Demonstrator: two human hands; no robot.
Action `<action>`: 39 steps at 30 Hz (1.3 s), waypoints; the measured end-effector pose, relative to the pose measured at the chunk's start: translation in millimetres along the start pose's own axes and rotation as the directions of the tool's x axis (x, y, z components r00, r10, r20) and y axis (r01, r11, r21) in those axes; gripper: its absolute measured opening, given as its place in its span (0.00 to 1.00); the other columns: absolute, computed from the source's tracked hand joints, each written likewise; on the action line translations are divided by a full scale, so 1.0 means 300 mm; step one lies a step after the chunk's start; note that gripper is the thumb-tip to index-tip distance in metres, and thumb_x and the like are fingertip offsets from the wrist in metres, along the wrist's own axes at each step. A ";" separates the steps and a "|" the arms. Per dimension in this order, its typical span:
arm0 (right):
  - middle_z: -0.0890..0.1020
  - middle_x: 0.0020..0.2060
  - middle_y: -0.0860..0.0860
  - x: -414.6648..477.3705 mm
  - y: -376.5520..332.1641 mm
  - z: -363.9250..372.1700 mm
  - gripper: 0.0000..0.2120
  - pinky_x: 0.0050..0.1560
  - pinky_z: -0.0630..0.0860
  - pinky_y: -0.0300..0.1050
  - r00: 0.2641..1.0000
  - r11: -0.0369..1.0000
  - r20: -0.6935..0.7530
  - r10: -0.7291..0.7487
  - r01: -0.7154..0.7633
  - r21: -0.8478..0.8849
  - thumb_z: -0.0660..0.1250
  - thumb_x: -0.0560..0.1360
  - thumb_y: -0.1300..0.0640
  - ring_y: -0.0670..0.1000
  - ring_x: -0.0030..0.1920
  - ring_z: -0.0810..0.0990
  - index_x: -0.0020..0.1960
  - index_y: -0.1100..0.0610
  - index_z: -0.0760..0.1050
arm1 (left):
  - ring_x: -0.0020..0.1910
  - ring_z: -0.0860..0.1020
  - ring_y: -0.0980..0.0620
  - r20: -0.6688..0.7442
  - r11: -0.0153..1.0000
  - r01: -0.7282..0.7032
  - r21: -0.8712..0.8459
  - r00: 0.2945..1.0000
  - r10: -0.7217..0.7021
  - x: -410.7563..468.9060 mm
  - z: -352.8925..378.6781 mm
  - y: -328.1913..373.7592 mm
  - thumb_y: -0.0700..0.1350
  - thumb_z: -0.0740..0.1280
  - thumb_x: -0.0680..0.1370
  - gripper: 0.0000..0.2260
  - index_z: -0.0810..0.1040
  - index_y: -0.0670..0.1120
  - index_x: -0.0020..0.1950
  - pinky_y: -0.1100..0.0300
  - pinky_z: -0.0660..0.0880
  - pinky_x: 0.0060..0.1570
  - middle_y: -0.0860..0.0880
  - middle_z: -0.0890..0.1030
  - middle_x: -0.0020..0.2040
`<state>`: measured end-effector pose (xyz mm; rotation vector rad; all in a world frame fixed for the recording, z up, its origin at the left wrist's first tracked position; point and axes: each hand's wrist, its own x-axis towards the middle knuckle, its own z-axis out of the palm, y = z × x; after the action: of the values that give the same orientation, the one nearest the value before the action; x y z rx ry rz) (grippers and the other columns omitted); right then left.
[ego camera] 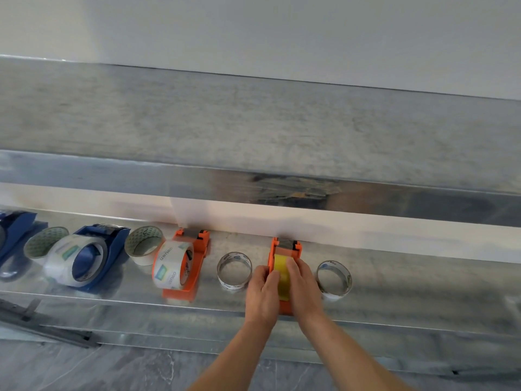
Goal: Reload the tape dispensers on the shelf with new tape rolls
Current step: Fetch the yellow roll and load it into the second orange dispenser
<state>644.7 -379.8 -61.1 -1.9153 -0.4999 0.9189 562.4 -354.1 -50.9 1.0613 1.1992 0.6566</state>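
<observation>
Tape: yellow tape roll (282,273) seated in orange plastic dispenser (284,251) on metal shelf (394,277).
Hands: left hand (262,294) and right hand (306,289) clamp the roll's sides (fingers curled).
Neighbours: empty cardboard cores (234,270) either side.

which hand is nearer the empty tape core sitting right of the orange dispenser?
Right. The right hand is on the right side of the yellow roll, just left of that empty core but not touching it. The left hand is on the roll's far side.
</observation>
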 end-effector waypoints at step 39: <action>0.80 0.62 0.54 -0.061 -0.008 0.010 0.39 0.63 0.75 0.63 0.988 1.000 -0.156 0.017 -0.014 0.017 0.52 0.68 0.24 0.57 0.62 0.78 0.65 0.52 0.71 | 0.49 0.80 0.50 0.042 0.989 -0.060 0.134 0.998 0.055 -0.018 -0.069 0.051 0.59 0.63 0.75 0.15 0.75 0.51 0.53 0.50 0.78 0.52 0.50 0.81 0.50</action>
<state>630.9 -389.1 -52.7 -1.9602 -0.3844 0.7728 542.8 -346.4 -34.9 1.2207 1.1969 0.6033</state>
